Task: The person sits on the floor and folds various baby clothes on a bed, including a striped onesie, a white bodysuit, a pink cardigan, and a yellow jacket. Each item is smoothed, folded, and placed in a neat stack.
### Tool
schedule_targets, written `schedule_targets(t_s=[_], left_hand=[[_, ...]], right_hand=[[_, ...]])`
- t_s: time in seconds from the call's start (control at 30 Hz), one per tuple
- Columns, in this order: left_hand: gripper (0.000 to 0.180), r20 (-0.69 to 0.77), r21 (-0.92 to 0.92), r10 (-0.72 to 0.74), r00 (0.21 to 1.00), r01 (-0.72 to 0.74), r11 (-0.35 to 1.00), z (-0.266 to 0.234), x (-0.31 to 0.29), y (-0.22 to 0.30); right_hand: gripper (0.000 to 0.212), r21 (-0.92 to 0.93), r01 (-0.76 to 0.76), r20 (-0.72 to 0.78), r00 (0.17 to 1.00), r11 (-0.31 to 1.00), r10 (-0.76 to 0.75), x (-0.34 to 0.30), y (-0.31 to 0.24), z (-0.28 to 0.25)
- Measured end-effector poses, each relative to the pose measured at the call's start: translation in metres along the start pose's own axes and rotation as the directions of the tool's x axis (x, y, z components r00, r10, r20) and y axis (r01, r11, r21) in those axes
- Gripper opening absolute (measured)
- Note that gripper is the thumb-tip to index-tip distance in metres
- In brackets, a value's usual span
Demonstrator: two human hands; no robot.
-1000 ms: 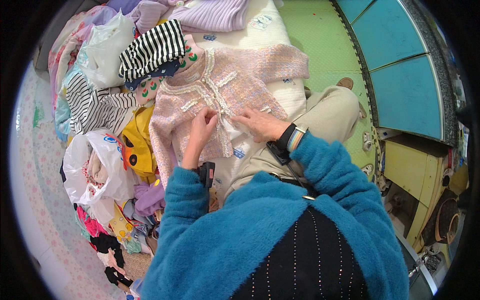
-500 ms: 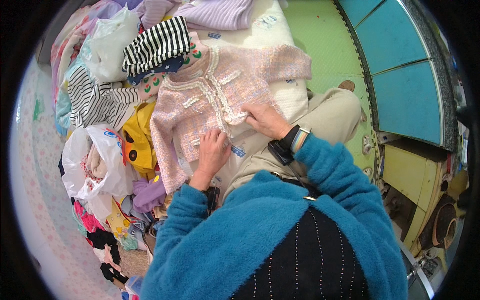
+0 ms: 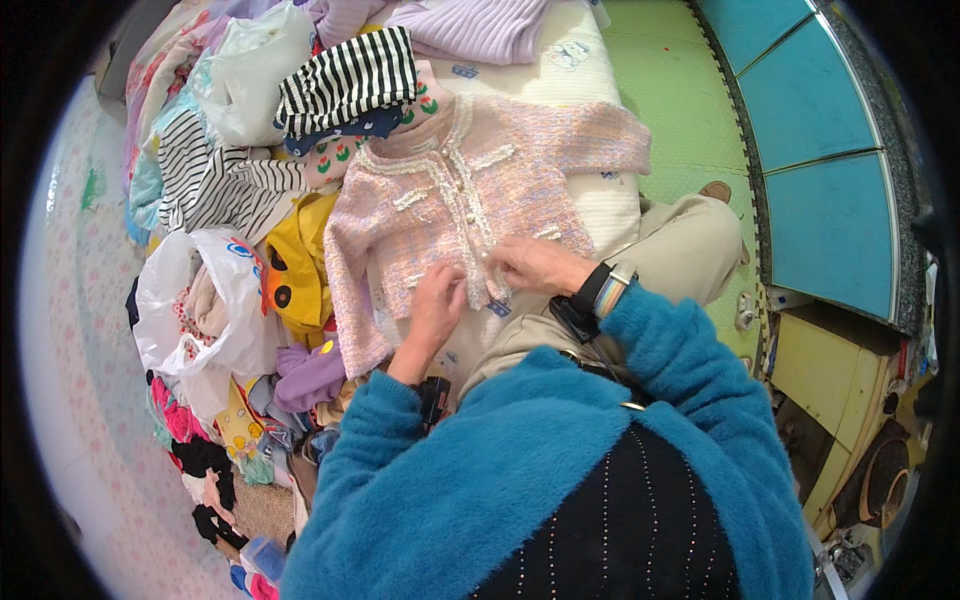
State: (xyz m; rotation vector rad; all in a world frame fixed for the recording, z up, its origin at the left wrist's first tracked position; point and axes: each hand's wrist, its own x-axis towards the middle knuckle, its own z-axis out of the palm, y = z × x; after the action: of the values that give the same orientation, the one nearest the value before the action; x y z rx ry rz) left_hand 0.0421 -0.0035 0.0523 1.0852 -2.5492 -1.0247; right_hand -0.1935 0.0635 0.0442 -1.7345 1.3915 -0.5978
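A pink tweed jacket (image 3: 400,235) with white braided trim lies spread out in front of me, its two front edges side by side. My right hand (image 3: 535,267) is at the lower part of the front trim, the fingertips pinched on its edge. Close by, my left hand (image 3: 436,305) has its fingers bent together at the lower front of the other half, near the hem. Its fingertips are partly hidden. Under the jacket is a white quilted pad (image 3: 575,85) with small blue prints.
Left of the jacket are a folded black-and-white striped garment (image 3: 345,82), a yellow garment (image 3: 297,270) and a white plastic bag (image 3: 165,310) of clothes. A lilac knit (image 3: 480,28) lies at the far side. Blue cabinet doors (image 3: 830,210) stand right of the green floor mat (image 3: 665,120).
My left hand has turned from lying flat on the jacket to bent fingers near the front edge. The right hand has shifted slightly up the trim, and the jacket's front edges lie closer together.
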Motion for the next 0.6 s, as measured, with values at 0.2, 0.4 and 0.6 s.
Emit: schedule_targets(t_s=[0.2,0.4,0.6], left_hand=[[0.046,-0.298,0.454,0.031,0.954,0.113,0.884,-0.018,-0.058,-0.018],[0.064,-0.323,0.158,-0.134,0.937,0.192,0.969,-0.011,-0.044,-0.05],[0.054,-0.306,-0.516,-0.533,0.789,0.333,0.789,-0.014,-0.022,-0.075]], right_hand=[[0.037,-0.116,0.083,0.017,0.997,0.99,-0.082,-0.005,0.012,0.006],[0.036,-0.515,0.204,-0.034,0.966,0.832,-0.258,-0.008,0.019,0.003],[0.034,-0.69,0.197,-0.033,0.952,0.696,-0.303,-0.001,0.023,0.001]])
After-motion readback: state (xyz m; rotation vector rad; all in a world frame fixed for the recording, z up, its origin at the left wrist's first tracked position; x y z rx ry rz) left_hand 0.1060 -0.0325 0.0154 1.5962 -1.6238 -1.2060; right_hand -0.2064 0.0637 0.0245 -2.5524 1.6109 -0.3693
